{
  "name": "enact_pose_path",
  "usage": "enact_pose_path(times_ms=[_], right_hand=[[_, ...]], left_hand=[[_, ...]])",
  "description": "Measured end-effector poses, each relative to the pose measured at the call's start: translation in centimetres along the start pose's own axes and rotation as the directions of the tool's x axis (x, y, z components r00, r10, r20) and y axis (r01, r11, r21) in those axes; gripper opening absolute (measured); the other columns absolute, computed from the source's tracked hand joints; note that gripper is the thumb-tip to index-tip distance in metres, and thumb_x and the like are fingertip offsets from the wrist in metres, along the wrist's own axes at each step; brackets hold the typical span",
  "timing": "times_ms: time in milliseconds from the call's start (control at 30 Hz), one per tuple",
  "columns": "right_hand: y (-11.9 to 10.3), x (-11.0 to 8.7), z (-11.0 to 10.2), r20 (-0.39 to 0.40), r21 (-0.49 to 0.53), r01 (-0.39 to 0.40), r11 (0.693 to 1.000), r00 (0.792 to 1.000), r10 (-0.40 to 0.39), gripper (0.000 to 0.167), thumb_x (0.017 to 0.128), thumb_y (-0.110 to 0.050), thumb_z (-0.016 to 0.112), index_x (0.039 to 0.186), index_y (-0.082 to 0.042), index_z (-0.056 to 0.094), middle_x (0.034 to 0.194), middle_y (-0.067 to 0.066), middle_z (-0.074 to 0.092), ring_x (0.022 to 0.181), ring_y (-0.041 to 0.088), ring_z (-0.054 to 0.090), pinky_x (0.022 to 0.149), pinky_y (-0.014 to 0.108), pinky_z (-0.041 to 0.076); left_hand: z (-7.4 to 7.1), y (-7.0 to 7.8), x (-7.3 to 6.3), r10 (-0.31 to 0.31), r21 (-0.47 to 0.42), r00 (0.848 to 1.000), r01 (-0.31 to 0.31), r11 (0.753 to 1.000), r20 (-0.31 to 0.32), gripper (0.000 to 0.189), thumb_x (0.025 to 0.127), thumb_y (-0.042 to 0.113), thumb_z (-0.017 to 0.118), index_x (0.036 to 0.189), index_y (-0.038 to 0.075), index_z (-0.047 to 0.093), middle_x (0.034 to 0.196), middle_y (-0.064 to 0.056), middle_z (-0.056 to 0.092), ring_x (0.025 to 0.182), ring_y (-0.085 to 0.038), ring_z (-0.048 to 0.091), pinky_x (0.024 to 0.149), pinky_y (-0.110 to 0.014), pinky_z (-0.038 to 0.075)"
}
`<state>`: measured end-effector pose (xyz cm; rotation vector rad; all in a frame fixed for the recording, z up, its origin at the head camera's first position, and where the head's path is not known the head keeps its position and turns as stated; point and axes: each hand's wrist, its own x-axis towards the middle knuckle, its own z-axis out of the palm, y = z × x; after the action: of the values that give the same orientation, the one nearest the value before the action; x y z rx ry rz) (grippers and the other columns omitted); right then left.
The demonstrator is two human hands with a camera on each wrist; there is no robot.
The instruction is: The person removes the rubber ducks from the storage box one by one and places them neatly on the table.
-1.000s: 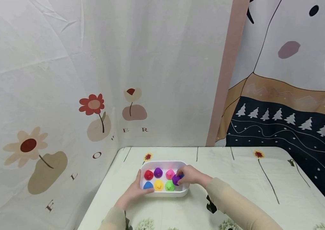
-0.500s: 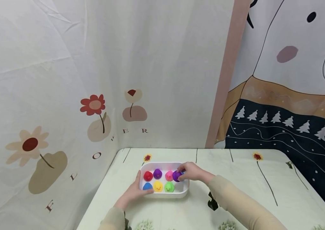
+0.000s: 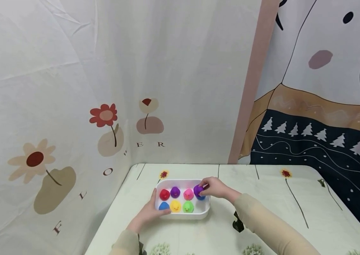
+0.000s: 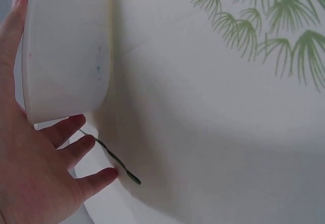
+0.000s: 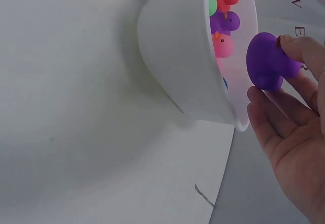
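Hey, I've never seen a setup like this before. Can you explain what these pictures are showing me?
There is no machine here, just a person's left hand and right hand, both bare. The wide picture is taken from the person's head, looking forward and down. The two close-ups are taken from the wrists, one for each hand.

On the flower-printed table stands a white tub. In it are small toys: a red duck, a purple duck, a pink duck, a yellow duck, a green duck and two partly hidden blue toys.

The left hand rests against the tub's left end. The right hand holds another purple duck between thumb and fingers, at the right end.
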<state>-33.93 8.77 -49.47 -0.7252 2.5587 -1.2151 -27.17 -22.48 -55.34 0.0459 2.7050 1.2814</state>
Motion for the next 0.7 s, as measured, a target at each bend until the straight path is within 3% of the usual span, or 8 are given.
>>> enact_pose_path(times_ms=[700], right_hand=[[1.9,-0.6,-2.6,-0.083,0.083,-0.075,0.994,0.993,0.082,0.023,0.08,-0.01,0.078,0.1,-0.005,0.068,0.096,0.004,0.066,0.086,0.018,0.062,0.076,0.033,0.057]], left_hand=[[-0.1,0.3,-0.1,0.002,-0.006,1.0,-0.002,1.0,0.003,0.12,0.075,0.046,0.081,0.156,0.01,0.0,0.153,-0.027,0.025,0.136,-0.049,0.029,0.104,-0.066,0.029]])
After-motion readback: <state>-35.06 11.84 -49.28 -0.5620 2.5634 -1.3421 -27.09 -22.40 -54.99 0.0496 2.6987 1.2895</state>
